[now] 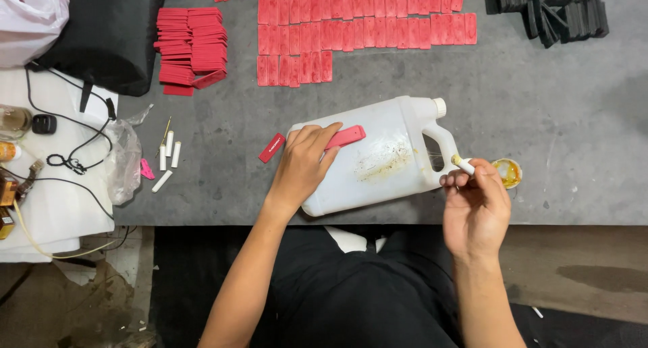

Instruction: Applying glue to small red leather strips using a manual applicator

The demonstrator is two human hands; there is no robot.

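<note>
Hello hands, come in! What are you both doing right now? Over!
Left hand presses red strip flat on the white jug. Right hand pinches small white stick beside yellow glue cap. Nothing between them.

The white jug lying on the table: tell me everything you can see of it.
The white jug is a translucent plastic canister lying on its side on the grey table, its white screw cap and moulded handle pointing right. Yellowish-brown stains mark its upward face. The left hand rests on it, pressing a red strip flat against it. The right hand is just off the handle.
</note>
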